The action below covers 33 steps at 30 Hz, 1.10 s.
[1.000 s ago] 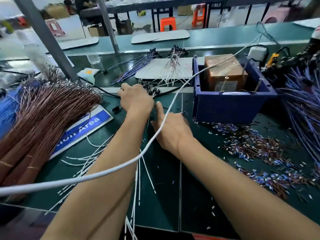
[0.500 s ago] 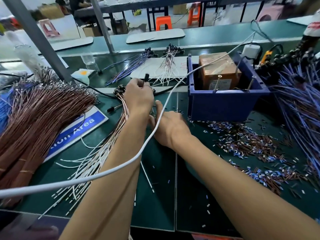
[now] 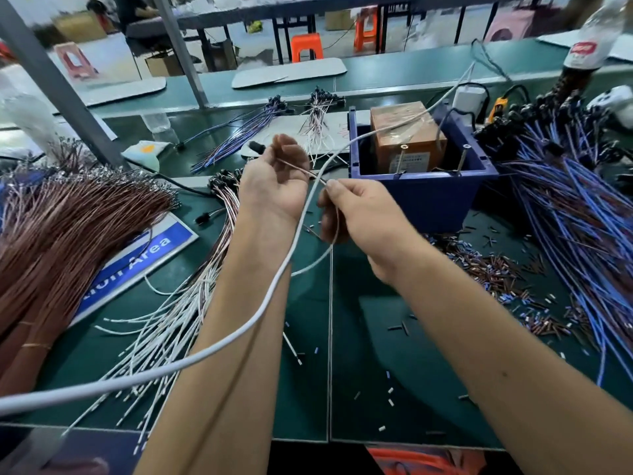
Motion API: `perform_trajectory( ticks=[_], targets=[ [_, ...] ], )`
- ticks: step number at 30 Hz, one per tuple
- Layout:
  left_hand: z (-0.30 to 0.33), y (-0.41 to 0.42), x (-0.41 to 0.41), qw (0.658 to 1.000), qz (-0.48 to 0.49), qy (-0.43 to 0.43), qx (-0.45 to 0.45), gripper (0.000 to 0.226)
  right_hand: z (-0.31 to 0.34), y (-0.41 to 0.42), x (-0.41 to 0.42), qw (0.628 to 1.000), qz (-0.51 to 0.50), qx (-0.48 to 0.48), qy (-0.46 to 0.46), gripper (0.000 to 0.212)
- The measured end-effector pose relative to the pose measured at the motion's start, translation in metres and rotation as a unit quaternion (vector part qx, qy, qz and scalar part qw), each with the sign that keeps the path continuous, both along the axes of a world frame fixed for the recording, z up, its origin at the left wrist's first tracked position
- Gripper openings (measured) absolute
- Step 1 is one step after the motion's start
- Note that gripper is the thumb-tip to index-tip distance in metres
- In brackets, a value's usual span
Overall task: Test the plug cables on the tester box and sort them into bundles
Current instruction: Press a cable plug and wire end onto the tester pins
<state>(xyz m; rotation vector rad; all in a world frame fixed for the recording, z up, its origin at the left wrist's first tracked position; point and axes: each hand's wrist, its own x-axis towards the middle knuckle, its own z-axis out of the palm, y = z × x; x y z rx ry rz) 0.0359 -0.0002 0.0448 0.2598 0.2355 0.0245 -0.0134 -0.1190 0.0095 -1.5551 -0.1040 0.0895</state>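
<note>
My left hand (image 3: 274, 180) is raised above the green bench and grips one plug cable (image 3: 298, 169), its black plug poking out past the fingers at the top left. The thin brown and white wires run from that hand across to my right hand (image 3: 359, 214), which pinches them between thumb and fingers. The tester box (image 3: 407, 138), brown and taped, sits inside a blue bin (image 3: 421, 197) just right of my hands. A pile of brown and white plug cables (image 3: 191, 303) lies on the bench under my left forearm.
A thick white cord (image 3: 267, 303) crosses in front of both arms toward the bin. A large brown wire bundle (image 3: 61, 234) lies left, blue wire bundles (image 3: 582, 234) right. Cut wire scraps (image 3: 507, 279) litter the bench right of my right arm. Two small sorted bundles (image 3: 318, 118) lie behind.
Both hands rose off the bench. My left hand lifted a single plug cable out of the pile, and my right hand came up from the bench and took hold of its wires.
</note>
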Motion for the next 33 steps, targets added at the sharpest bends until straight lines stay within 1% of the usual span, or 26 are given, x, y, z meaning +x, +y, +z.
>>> perform_trajectory(
  ticks=[2,4,5,7,9,11,13,16,18,20,22,23,24,25,27,29,31,33],
  targets=[
    [-0.001,0.000,-0.004,1.000,-0.007,-0.006,0.007,0.041,0.016,-0.014,-0.001,0.998,0.007,-0.068,-0.013,0.038],
    [-0.004,-0.001,-0.007,1.000,-0.007,-0.016,0.008,0.047,0.033,-0.031,-0.002,0.983,-0.014,-0.168,-0.065,0.037],
    [-0.006,-0.001,-0.007,1.000,-0.001,-0.022,0.003,0.049,0.041,-0.038,-0.002,0.969,-0.029,-0.222,-0.105,0.035],
    [-0.012,-0.002,-0.009,0.999,0.015,-0.029,-0.014,0.050,0.053,-0.052,-0.001,0.922,-0.047,-0.337,-0.187,0.033],
    [-0.023,-0.005,-0.012,0.999,0.026,-0.022,-0.028,0.046,0.059,-0.064,-0.001,0.877,-0.059,-0.418,-0.230,0.036],
    [-0.036,-0.015,-0.019,0.999,0.023,0.003,-0.042,0.040,0.059,-0.076,-0.001,0.861,-0.061,-0.439,-0.248,0.036],
    [-0.049,-0.034,-0.027,0.997,0.028,0.035,-0.066,0.037,0.050,-0.088,-0.002,0.854,-0.074,-0.435,-0.275,0.028],
    [-0.064,-0.066,-0.040,0.988,0.036,0.088,-0.124,0.040,0.028,-0.105,-0.002,0.847,-0.102,-0.417,-0.315,0.020],
    [-0.073,-0.086,-0.049,0.981,0.015,0.100,-0.164,0.041,0.014,-0.115,-0.003,0.847,-0.115,-0.393,-0.338,0.018],
    [-0.078,-0.102,-0.056,0.983,-0.012,0.101,-0.155,0.039,0.002,-0.124,-0.001,0.840,-0.124,-0.385,-0.362,0.018],
    [-0.079,-0.113,-0.058,0.989,-0.027,0.115,-0.092,0.034,-0.008,-0.133,0.000,0.828,-0.118,-0.394,-0.381,0.019],
    [-0.079,-0.115,-0.058,0.991,-0.024,0.127,-0.031,0.031,-0.013,-0.137,0.001,0.824,-0.109,-0.403,-0.384,0.018],
    [-0.079,-0.116,-0.056,0.989,-0.016,0.138,0.050,0.028,-0.019,-0.141,0.001,0.821,-0.099,-0.416,-0.380,0.018],
    [-0.080,-0.116,-0.054,0.979,-0.006,0.145,0.141,0.025,-0.026,-0.144,0.000,0.820,-0.088,-0.428,-0.371,0.018],
    [-0.085,-0.117,-0.053,0.944,0.004,0.131,0.303,0.022,-0.038,-0.148,0.001,0.825,-0.073,-0.438,-0.349,0.018],
    [-0.089,-0.118,-0.055,0.899,0.003,0.095,0.427,0.020,-0.043,-0.152,0.004,0.837,-0.064,-0.432,-0.331,0.018],
    [-0.092,-0.117,-0.060,0.862,0.009,0.060,0.503,0.019,-0.047,-0.154,0.004,0.858,-0.040,-0.409,-0.307,0.019],
    [-0.093,-0.114,-0.066,0.845,0.019,0.031,0.534,0.023,-0.049,-0.156,0.003,0.888,-0.010,-0.370,-0.274,0.021]
  ],
)
